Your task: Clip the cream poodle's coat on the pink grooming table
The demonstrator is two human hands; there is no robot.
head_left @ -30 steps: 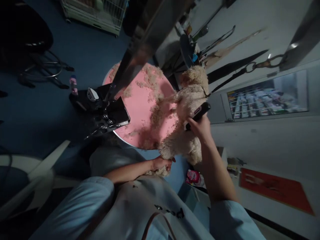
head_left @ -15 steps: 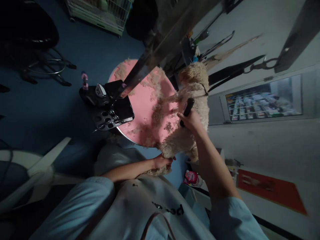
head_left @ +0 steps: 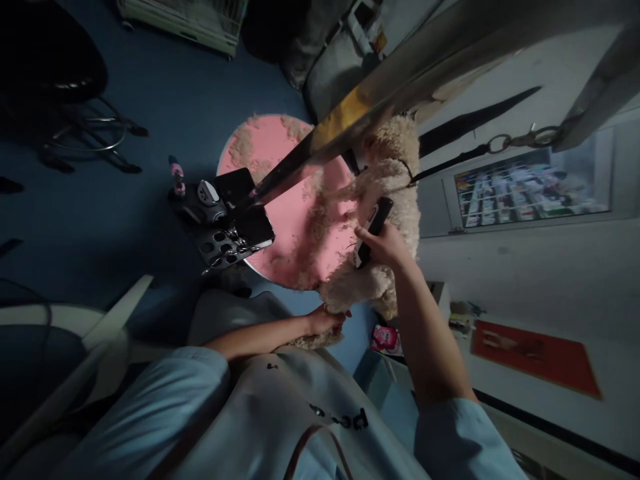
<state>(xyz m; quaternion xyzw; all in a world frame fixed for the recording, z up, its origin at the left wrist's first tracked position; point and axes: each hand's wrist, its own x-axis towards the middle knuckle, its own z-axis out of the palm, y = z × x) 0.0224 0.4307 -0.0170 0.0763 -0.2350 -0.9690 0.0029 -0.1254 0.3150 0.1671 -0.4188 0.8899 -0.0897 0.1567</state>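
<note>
Loose tufts litter the round pink table, so much fur seems already off; the dog at its edge still looks shaggy on head and legs. The right hand grips black clippers at its flank; the left hand clasps 1 leg. Blue floor surrounds.

A person's right hand is clenched, thumb extended, right forearm stretching back from the fingers. The left hand curls, left forearm trailing behind its fingers.
</note>
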